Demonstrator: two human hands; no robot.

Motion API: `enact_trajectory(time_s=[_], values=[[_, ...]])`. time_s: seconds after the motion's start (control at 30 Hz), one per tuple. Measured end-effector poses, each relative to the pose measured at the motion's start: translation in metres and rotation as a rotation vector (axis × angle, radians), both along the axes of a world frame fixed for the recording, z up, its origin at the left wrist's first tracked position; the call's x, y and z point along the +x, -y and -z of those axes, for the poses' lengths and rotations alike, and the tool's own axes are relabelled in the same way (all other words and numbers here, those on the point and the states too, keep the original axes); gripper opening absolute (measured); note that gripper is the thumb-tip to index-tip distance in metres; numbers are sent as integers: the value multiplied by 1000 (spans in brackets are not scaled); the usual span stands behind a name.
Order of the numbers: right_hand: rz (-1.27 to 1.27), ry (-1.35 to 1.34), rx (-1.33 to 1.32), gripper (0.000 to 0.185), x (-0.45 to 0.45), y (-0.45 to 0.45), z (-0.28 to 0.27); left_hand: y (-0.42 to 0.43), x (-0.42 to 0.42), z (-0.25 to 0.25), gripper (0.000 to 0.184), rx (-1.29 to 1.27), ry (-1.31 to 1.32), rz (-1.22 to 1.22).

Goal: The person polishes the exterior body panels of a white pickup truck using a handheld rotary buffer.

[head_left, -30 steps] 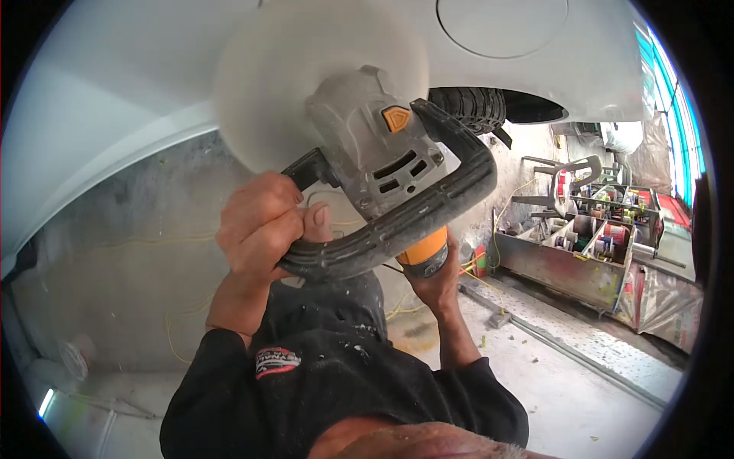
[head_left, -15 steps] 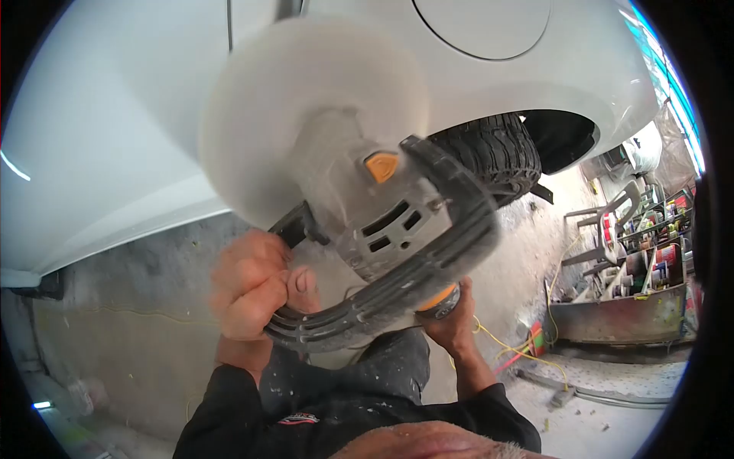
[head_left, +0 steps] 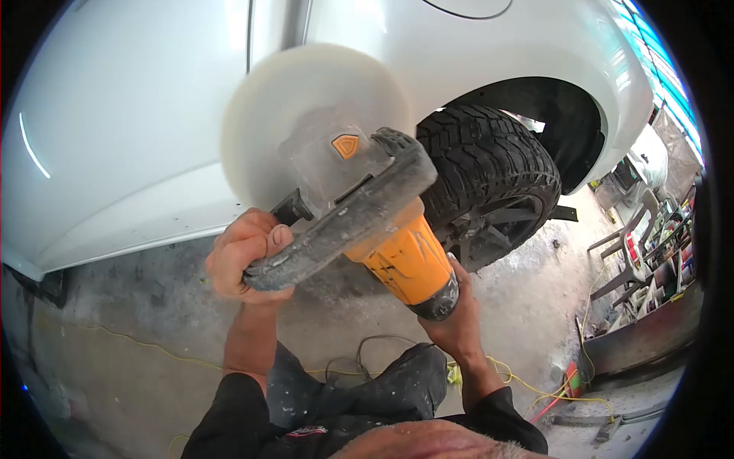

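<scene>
My left hand (head_left: 248, 256) is wrapped round the left end of the black loop handle (head_left: 352, 214) of an orange and grey polisher (head_left: 409, 260). At the tool's rear end, my right hand (head_left: 456, 314) grips the dark cap of the orange body, its palm partly hidden. The round pale pad (head_left: 313, 92) is blurred, as if spinning, and lies in front of the white car body (head_left: 153, 99). Whether the pad touches the panel I cannot tell.
A black wheel (head_left: 489, 183) sits in the wheel arch, right of the polisher. Yellow cord (head_left: 145, 342) and a dark cable cross the floor. Further right are a grey plastic chair (head_left: 631, 252) and a metal bin (head_left: 642, 336) full of supplies.
The view has shifted, showing more of the wheel and car side. The polisher has tilted, so its orange body now shows more fully. Both hands keep their hold.
</scene>
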State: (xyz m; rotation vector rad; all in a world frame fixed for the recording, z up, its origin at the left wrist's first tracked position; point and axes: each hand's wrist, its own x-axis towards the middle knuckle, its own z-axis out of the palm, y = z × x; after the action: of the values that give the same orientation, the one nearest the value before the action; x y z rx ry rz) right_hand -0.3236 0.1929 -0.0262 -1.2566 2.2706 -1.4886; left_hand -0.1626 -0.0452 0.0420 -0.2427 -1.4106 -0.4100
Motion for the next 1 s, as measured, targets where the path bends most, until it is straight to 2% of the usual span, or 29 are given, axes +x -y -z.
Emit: enact_trajectory(time_s=[0.03,0.13,0.23,0.3,0.33,0.4,0.5,0.63,0.83,1.0], values=[[-3,8,6,91,-3,0,1,2,-5,3,29,18,-49,24],[-21,-29,-64,90,-5,1,8,0,-5,4,25,38,-74,-162],[-33,-28,-153,88,-12,6,-5,3,-14,-28,26,-83,-78,-374],[-36,-28,-196,86,-15,6,-23,8,-21,-50,29,-52,-102,-333],[-35,-33,-212,85,-16,6,-32,1,-25,-64,26,62,-52,-338],[-31,-38,-240,85,-20,5,-45,-3,-33,-87,23,98,11,-238],[-68,-53,-283,87,-25,0,-43,-13,-40,-99,22,106,13,-197],[-106,-90,-257,88,-24,-8,-25,-17,-28,-67,19,81,-12,-301],[-151,-70,-48,88,-15,-12,0,-5,-2,18,22,286,-96,-210],[-148,-82,61,92,-9,-9,30,-6,14,69,24,395,-82,-184]])
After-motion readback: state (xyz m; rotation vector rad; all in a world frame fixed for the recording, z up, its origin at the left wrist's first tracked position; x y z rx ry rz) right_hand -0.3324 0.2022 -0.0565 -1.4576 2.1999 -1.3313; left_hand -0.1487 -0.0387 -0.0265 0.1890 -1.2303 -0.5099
